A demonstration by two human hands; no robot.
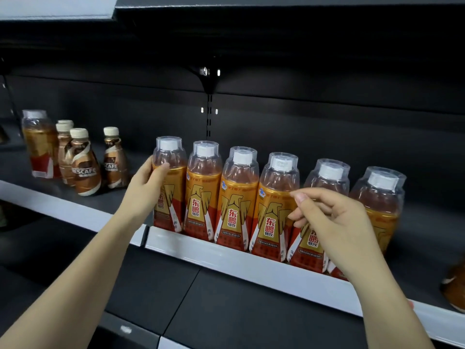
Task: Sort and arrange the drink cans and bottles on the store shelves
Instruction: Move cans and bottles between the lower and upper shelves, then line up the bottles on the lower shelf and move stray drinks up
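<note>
Several orange-and-red energy drink bottles with clear dust caps stand in a row along the shelf's front rail (226, 258). My left hand (146, 187) grips the leftmost bottle (171, 172) at its shoulder. The second bottle (202, 190), third bottle (236, 197) and fourth bottle (274, 205) stand upright beside it. My right hand (332, 222) hovers with loosely curled fingers in front of the fifth bottle (324, 177), holding nothing; whether it touches that bottle is unclear. The sixth bottle (380, 197) stands at the right end.
Brown Nescafe coffee bottles (85, 167) stand grouped at the left of the same shelf, with another energy drink bottle (40, 144) behind them. A brown bottle (455, 285) shows at the right edge. The dark shelf above (276, 11) overhangs closely. Bare shelf floor lies behind the row.
</note>
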